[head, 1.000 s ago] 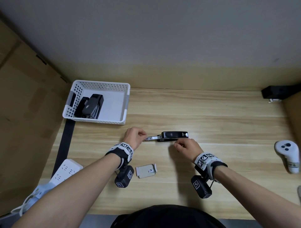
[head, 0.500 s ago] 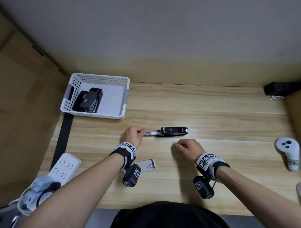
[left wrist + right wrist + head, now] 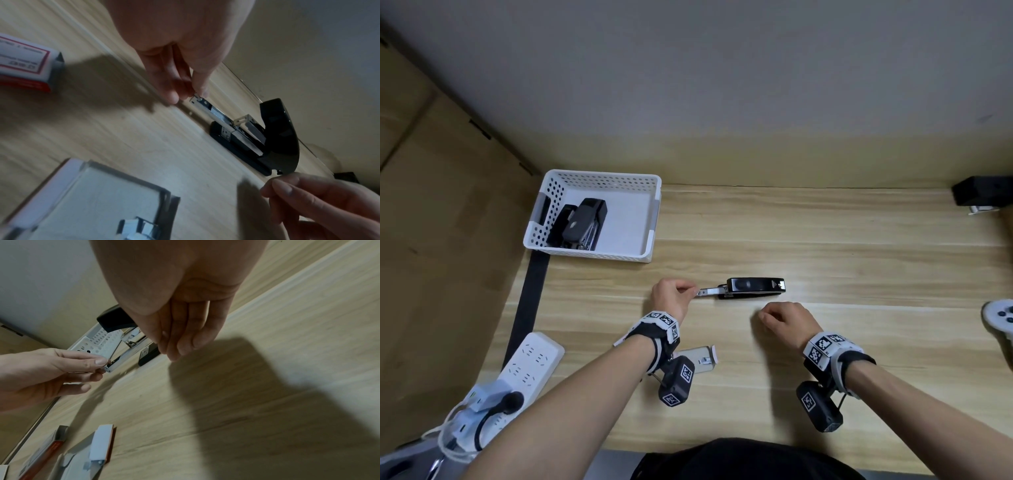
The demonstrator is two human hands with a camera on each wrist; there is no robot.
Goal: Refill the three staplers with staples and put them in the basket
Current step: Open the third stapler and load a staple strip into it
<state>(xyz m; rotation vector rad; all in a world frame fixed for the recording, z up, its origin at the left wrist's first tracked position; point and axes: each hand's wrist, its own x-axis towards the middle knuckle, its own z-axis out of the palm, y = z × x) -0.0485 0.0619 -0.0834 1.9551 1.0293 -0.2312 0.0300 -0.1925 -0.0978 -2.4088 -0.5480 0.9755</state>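
A black stapler [image 3: 755,287] lies in the middle of the wooden table with its metal staple tray [image 3: 709,291] slid out to the left. My left hand [image 3: 693,290] pinches the tray's end between thumb and fingers [image 3: 202,93]. My right hand [image 3: 765,317] hovers nearer to me than the stapler, apart from it, fingers [image 3: 185,344] relaxed and holding nothing. The white basket [image 3: 654,219] at the back left holds two dark staplers [image 3: 582,222]. An open staple box [image 3: 697,359] lies behind my left wrist, with its red-and-white sleeve [image 3: 24,65] nearby.
A white power strip [image 3: 530,359] with plugs sits at the table's near left corner. A white controller [image 3: 1000,317] lies at the right edge. A black object [image 3: 983,195] sits at the back right. A dark strip [image 3: 534,301] runs along the left edge.
My right hand has come off the stapler and drawn back toward me. My left hand keeps its pinch on the pulled-out tray.
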